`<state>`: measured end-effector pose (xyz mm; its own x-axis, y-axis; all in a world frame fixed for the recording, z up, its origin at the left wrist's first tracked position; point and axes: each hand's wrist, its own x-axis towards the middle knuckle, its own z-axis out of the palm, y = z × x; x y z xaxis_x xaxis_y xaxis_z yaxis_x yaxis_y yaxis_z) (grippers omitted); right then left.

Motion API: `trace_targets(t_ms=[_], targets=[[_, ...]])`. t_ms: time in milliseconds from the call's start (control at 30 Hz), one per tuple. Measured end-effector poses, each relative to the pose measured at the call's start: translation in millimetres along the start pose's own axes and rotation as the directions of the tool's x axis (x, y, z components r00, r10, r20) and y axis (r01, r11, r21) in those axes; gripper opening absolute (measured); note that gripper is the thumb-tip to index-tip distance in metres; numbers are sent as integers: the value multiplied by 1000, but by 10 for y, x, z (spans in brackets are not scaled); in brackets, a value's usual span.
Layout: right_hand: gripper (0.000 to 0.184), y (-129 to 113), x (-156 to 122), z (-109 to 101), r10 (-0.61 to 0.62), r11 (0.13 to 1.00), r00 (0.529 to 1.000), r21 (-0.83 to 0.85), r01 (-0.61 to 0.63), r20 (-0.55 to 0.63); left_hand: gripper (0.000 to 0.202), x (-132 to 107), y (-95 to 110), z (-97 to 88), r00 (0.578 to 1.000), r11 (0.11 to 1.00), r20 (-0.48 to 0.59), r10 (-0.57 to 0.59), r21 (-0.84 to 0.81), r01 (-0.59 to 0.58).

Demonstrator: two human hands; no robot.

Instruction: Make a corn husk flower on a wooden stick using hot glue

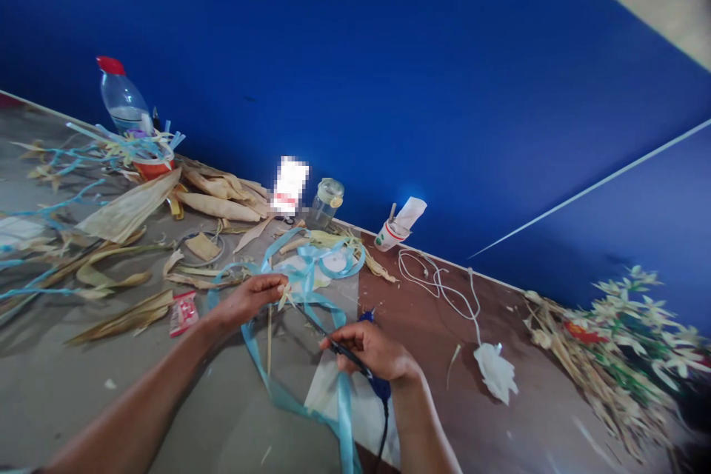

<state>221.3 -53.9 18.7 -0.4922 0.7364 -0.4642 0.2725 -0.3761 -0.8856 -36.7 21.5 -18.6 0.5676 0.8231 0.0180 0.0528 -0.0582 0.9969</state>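
Note:
My left hand (pixel 255 296) is closed in a pinch on a small pale flower (pixel 285 298) that looks made of husk. A thin straw-coloured stem (pixel 269 344) runs down just below it. In my right hand (pixel 378 349) is a slender dark tool (pixel 347 354), tweezers or scissors; I cannot tell which. Its thin tip points up and left, close to the flower. A blue glue gun (pixel 381 387) with a black cord lies partly hidden under the right hand. Light blue ribbon (pixel 266 378) loops around and beneath both hands, over a white sheet (pixel 322 389).
Dried corn husks (pixel 222 204) and blue-wrapped stems (pixel 72 200) cover the left side. Along the blue partition stand a plastic bottle (pixel 123 100), a lit phone (pixel 289 185), a glass jar (pixel 326 204) and a paper cup (pixel 390 235). A white cable (pixel 438 281) and flowers (pixel 638 333) lie right.

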Motion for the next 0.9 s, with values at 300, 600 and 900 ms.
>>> trace_targets(t_ms=[300,600,900], targets=[[53,-14,-21,-7,16,999,1000,-45,-15,26,34,-4,35,21,994,999,104,-38,-25,41],[52,10,-1,-9,10,997,999,-75,-7,47,35,4,63,24,991,999,126,-33,-18,36],[58,-8,-19,-16,40,997,998,-63,-37,55,36,11,64,44,988,998,148,-38,-37,44]])
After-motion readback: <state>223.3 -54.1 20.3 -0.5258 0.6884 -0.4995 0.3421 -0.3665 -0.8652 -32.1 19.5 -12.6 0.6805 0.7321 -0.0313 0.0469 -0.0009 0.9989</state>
